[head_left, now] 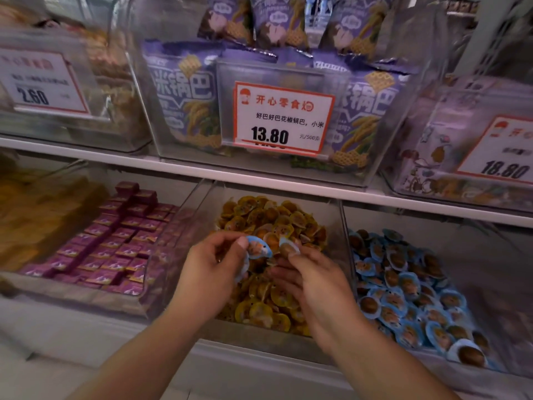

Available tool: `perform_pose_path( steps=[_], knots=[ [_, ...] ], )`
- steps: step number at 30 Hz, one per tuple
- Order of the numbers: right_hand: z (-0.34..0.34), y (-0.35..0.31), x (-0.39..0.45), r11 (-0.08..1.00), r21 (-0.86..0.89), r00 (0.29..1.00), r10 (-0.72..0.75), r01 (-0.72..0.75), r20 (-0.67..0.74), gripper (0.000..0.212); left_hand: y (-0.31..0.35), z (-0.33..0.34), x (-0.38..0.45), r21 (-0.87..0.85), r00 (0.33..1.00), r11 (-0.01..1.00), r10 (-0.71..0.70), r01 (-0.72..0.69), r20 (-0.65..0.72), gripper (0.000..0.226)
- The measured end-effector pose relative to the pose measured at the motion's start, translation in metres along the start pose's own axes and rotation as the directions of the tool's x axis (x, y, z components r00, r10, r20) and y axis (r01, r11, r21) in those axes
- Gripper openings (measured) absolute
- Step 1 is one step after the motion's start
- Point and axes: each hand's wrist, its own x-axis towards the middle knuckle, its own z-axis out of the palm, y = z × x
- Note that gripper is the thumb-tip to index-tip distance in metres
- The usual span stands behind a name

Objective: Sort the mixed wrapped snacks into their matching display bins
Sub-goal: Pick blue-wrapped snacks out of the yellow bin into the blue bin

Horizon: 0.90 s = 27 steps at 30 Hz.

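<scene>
Both my hands hover over the clear middle bin (331,215) heaped with orange-wrapped shell-shaped snacks (268,304). My left hand (210,272) pinches a blue-wrapped shell snack (258,248) between thumb and fingers, and another blue wrapper edge shows under its palm. My right hand (311,280) pinches a second blue-wrapped shell snack (288,247) at its thumb tip. To the right stands the bin of blue-wrapped shell snacks (403,287).
A bin of purple square packets (115,243) stands to the left, and a blurred bin of yellow snacks (43,215) further left. The upper shelf carries bins of purple snack bags (184,96) with price cards (282,116). A white shelf edge (202,168) overhangs the lower bins.
</scene>
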Motion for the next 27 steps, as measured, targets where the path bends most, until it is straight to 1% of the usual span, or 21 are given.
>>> perform_pose_path(
  steps=[1, 2, 4, 5, 6, 8, 9, 11, 12, 13, 15, 16, 17, 19, 20, 21, 22, 23, 24, 25, 27],
  knots=[
    [-0.001, 0.000, -0.001, 0.998, 0.058, 0.999, 0.039, -0.040, 0.002, 0.017, 0.001, 0.000, 0.000, -0.036, 0.999, 0.999, -0.026, 0.025, -0.024, 0.012],
    [-0.001, -0.001, -0.003, 0.985, 0.132, 0.994, 0.104, -0.107, 0.028, 0.019, 0.003, 0.001, -0.002, -0.031, 0.999, 1.000, -0.007, 0.006, -0.047, 0.011],
    [0.004, -0.006, -0.012, 0.930, 0.241, 0.958, 0.247, -0.276, 0.147, 0.032, 0.009, 0.006, -0.008, 0.072, 0.989, 0.988, 0.139, -0.135, -0.055, 0.009],
    [0.006, -0.009, -0.017, 0.905, 0.263, 0.935, 0.284, -0.335, 0.214, 0.042, 0.013, 0.010, -0.013, 0.144, 0.973, 0.964, 0.227, -0.221, -0.026, 0.010],
    [0.009, -0.012, -0.022, 0.889, 0.275, 0.917, 0.294, -0.366, 0.271, 0.049, 0.019, 0.015, -0.018, 0.218, 0.949, 0.925, 0.314, -0.310, 0.017, 0.013],
    [0.012, -0.019, -0.030, 0.869, 0.309, 0.903, 0.287, -0.386, 0.319, 0.054, 0.027, 0.026, -0.025, 0.325, 0.886, 0.826, 0.451, -0.461, 0.108, 0.017],
    [0.011, -0.022, -0.033, 0.866, 0.332, 0.910, 0.275, -0.375, 0.311, 0.054, 0.030, 0.032, -0.027, 0.349, 0.871, 0.801, 0.474, -0.487, 0.128, 0.017],
    [0.004, -0.029, -0.037, 0.877, 0.375, 0.946, 0.224, -0.301, 0.235, 0.048, 0.032, 0.043, -0.028, 0.349, 0.888, 0.816, 0.431, -0.460, 0.160, 0.023],
    [-0.001, -0.034, -0.037, 0.885, 0.385, 0.959, 0.198, -0.263, 0.202, 0.046, 0.033, 0.048, -0.029, 0.333, 0.888, 0.824, 0.413, -0.459, 0.203, 0.027],
    [-0.009, -0.039, -0.038, 0.893, 0.384, 0.968, 0.175, -0.233, 0.180, 0.044, 0.035, 0.053, -0.032, 0.297, 0.872, 0.826, 0.409, -0.479, 0.268, 0.033],
    [-0.025, -0.049, -0.038, 0.912, 0.373, 0.978, 0.111, -0.171, 0.176, 0.041, 0.039, 0.063, -0.041, 0.193, 0.811, 0.822, 0.437, -0.536, 0.390, 0.051],
    [-0.034, -0.054, -0.037, 0.927, 0.353, 0.983, 0.068, -0.124, 0.168, 0.036, 0.041, 0.066, -0.046, 0.166, 0.786, 0.812, 0.457, -0.560, 0.417, 0.057],
    [-0.045, -0.059, -0.035, 0.941, 0.331, 0.990, 0.020, -0.066, 0.141, 0.029, 0.042, 0.068, -0.048, 0.157, 0.776, 0.804, 0.471, -0.573, 0.420, 0.061],
    [-0.067, -0.072, -0.031, 0.944, 0.327, 0.998, -0.058, 0.042, 0.040, 0.016, 0.042, 0.067, -0.049, 0.174, 0.799, 0.813, 0.464, -0.555, 0.384, 0.062],
    [-0.080, -0.078, -0.028, 0.952, 0.286, 0.994, -0.102, 0.108, -0.037, 0.014, 0.042, 0.065, -0.046, 0.197, 0.823, 0.826, 0.441, -0.529, 0.358, 0.059],
    [-0.095, -0.083, -0.022, 0.973, 0.156, 0.980, -0.153, 0.173, -0.129, 0.013, 0.041, 0.062, -0.043, 0.228, 0.847, 0.837, 0.411, -0.497, 0.338, 0.052],
    [-0.110, -0.087, -0.018, 0.977, -0.073, 0.957, -0.210, 0.199, -0.201, 0.016, 0.040, 0.059, -0.039, 0.264, 0.866, 0.844, 0.376, -0.467, 0.330, 0.045],
    [-0.127, -0.090, -0.012, 0.930, -0.324, 0.937, -0.256, 0.173, -0.237, 0.020, 0.038, 0.055, -0.035, 0.301, 0.879, 0.845, 0.338, -0.441, 0.337, 0.040],
    [-0.144, -0.093, -0.006, 0.848, -0.518, 0.925, -0.277, 0.109, -0.259, 0.025, 0.035, 0.051, -0.031, 0.337, 0.885, 0.841, 0.305, -0.424, 0.352, 0.039],
    [-0.161, -0.094, 0.000, 0.792, -0.608, 0.919, -0.273, 0.048, -0.283, 0.031, 0.032, 0.046, -0.028, 0.372, 0.889, 0.832, 0.275, -0.411, 0.366, 0.038],
    [-0.188, -0.096, 0.009, 0.768, -0.641, 0.895, -0.290, 0.007, -0.338, 0.035, 0.025, 0.035, -0.021, 0.438, 0.898, 0.811, 0.229, -0.389, 0.375, 0.028]
  ],
)
